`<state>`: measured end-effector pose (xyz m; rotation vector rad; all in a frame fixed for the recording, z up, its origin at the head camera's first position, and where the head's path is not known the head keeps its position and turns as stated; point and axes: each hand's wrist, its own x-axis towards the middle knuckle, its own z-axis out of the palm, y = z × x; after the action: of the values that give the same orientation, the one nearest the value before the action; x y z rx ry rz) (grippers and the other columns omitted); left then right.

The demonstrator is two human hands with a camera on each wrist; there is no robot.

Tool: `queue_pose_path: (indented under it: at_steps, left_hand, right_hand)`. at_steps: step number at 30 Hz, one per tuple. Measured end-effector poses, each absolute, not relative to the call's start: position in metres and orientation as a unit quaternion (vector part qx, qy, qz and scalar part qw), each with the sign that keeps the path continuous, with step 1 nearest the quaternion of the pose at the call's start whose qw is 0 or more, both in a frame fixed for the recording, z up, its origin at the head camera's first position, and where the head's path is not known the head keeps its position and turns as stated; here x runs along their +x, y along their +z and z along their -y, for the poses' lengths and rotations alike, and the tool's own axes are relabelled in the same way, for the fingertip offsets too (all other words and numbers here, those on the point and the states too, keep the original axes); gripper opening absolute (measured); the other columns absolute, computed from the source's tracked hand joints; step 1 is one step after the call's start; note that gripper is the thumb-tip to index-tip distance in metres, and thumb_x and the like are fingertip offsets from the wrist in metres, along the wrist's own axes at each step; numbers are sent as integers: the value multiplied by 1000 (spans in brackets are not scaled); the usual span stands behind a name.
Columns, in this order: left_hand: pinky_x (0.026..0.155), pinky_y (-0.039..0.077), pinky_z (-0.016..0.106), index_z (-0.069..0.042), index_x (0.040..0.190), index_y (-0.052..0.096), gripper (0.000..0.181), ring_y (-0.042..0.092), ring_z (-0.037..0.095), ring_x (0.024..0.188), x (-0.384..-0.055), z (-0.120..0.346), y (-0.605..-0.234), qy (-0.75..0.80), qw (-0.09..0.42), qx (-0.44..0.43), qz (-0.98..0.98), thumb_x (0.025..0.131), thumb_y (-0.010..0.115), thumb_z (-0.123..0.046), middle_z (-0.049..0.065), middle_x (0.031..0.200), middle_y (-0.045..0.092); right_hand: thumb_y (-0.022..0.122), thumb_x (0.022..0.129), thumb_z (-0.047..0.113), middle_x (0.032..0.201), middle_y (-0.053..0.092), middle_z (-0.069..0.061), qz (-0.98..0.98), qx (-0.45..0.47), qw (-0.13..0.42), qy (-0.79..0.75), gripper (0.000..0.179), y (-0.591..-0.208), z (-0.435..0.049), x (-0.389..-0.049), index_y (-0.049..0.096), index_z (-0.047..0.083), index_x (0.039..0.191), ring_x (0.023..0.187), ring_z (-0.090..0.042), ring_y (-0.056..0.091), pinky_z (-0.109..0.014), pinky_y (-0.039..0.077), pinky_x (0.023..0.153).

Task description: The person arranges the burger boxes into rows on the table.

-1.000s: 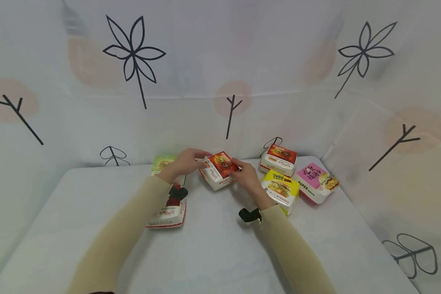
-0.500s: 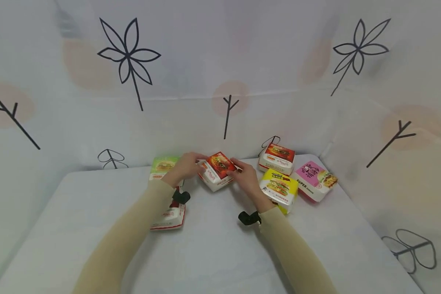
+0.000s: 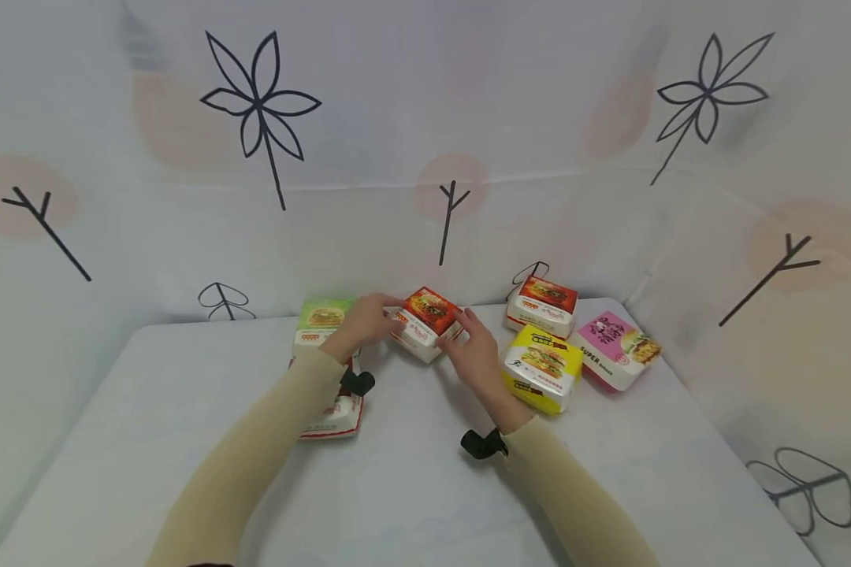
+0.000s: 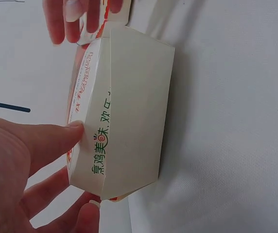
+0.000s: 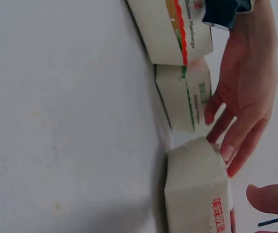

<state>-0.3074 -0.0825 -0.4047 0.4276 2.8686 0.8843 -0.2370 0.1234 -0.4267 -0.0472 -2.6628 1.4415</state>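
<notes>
A red-topped burger box [image 3: 429,319] with white sides stands at the back middle of the table, between both hands. My left hand [image 3: 369,321] grips its left end; in the left wrist view the thumb [image 4: 56,138] presses the printed side while the fingers [image 4: 56,194] bend round the end. My right hand [image 3: 473,350] is spread at the box's right corner. In the right wrist view its thumb [image 5: 270,198] stands a little apart from the box. The right hand's other fingers are mostly out of that view.
Behind the left forearm, a green-topped burger box [image 3: 319,319] and a red-and-white one [image 3: 336,421] stand in a row. On the right are a red-topped box [image 3: 546,303], a yellow box [image 3: 542,366] and a pink box [image 3: 617,346]. A patterned cloth wall [image 3: 369,236] rises at the back.
The right hand has shifted slightly, its fingers and thumb spreading wider at the box's corner. The left hand keeps its hold, and the box stays nearly in place. The head view sways a little.
</notes>
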Motion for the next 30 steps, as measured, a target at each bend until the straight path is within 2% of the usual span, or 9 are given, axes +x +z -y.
queue_pose_path:
  at_steps: [7,13,19,23,30]
  left_hand:
    - [88,50,41,-19,137,62,51,61,24,103,-306,81,-407,290,60,134,-946,88,74,-26,10,132,62]
    - [80,50,37,-20,139,61,52,59,22,95,-304,80,-403,289,77,128,-946,88,74,-26,11,132,63]
    - [85,51,39,-17,138,62,52,61,24,104,-301,82,-398,298,89,142,-940,88,75,-23,11,135,61]
    - [89,51,40,-16,137,62,51,61,24,111,-298,85,-396,298,95,148,-938,89,76,-22,8,136,61]
    - [83,53,39,-16,138,62,51,62,25,107,-295,90,-396,309,100,145,-935,89,75,-21,10,134,61]
  right_hand:
    - [76,89,28,161,26,-18,884,-10,43,466,72,-430,-115,-231,45,6,150,146,-40,25,-55,25,116]
    - [82,84,27,164,18,-16,880,-9,29,474,83,-434,-112,-234,40,5,152,148,-39,19,-55,24,116]
    - [84,81,23,164,14,-20,891,19,31,454,88,-438,-115,-239,37,4,153,148,-41,18,-53,25,116]
    - [83,82,21,164,16,-17,896,32,28,442,85,-440,-120,-244,39,5,152,147,-40,21,-53,24,117]
    - [81,84,18,164,19,-14,901,47,12,432,80,-441,-128,-248,40,9,153,147,-40,22,-55,24,116]
